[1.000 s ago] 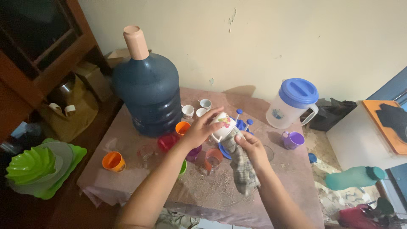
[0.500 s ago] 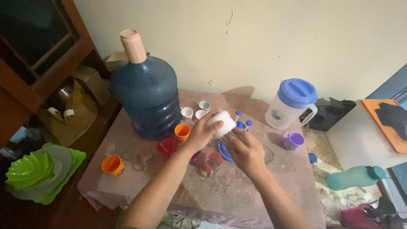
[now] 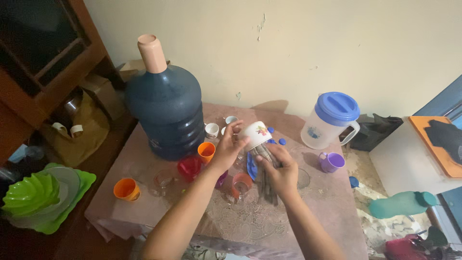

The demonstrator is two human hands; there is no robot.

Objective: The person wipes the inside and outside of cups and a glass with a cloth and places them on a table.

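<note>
left hand [image 3: 226, 150] fingers curl around a white cup [image 3: 255, 135], tipped sideways. right hand [image 3: 280, 169] grips a grey cloth [image 3: 266, 179] closed, touching the cup.

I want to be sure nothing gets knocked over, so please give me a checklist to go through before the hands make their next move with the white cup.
1. Left hand grips the white cup: ok, fingers wrap its side, cup tilted.
2. Right hand holds the grey cloth: ok, the cloth hangs below the fist.
3. Cloth reaches inside the cup: cannot tell, the mouth faces away.
4. Room under the hands: not ok, a clear glass and a red cup stand close beneath.
5. Water bottle stands clear of the left elbow: ok.
6. Lidded pitcher upright, apart from the hands: ok.
</note>
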